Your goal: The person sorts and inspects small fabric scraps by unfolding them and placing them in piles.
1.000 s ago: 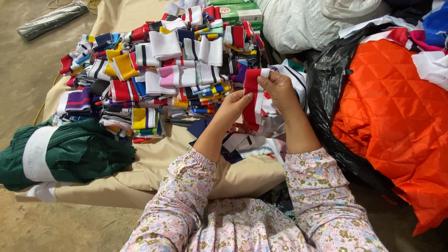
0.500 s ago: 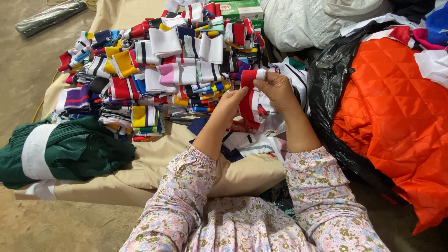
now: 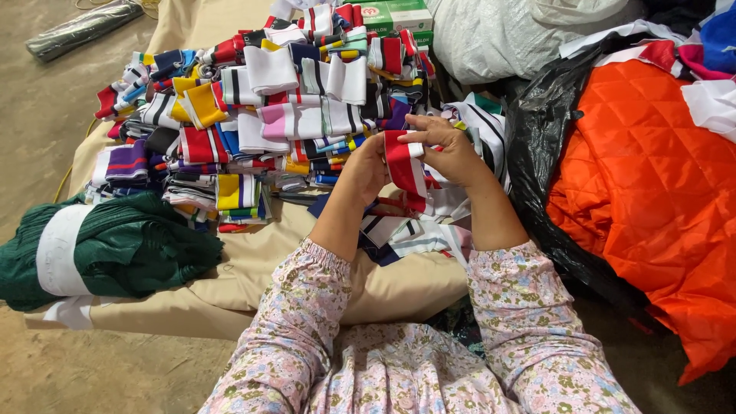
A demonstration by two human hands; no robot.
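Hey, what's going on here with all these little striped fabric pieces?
A person in floral sleeves holds a red-and-white striped knit band between both hands, the left hand and right hand gripping it above a beige cloth-covered surface. Beyond it lies a big pile of folded striped bands in many colours. A dark green knit bundle lies at left, and an orange quilted fabric on black plastic at right.

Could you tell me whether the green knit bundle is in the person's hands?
No, the green knit bundle lies apart; both hands hold a red-and-white striped band.
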